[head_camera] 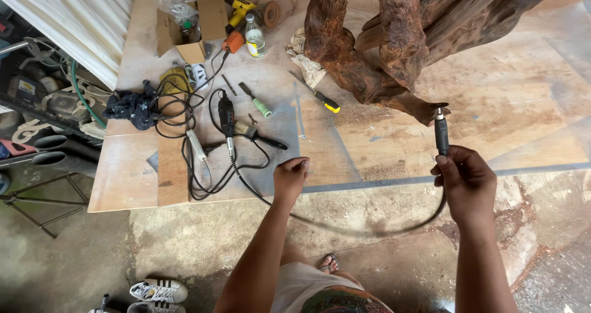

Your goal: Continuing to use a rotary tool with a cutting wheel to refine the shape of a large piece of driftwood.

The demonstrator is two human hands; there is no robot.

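Taking the carved wood root (394, 48) as the landmark: the left hand (290, 176) rests loosely curled on the plywood floor board (369, 147), down and left of the root, holding nothing I can see. The right hand (466, 184) is wrapped around the flexible-shaft handpiece (441, 131), below the root's lower tip. The handpiece's long axis runs straight away from the person, its bit touching that tip.
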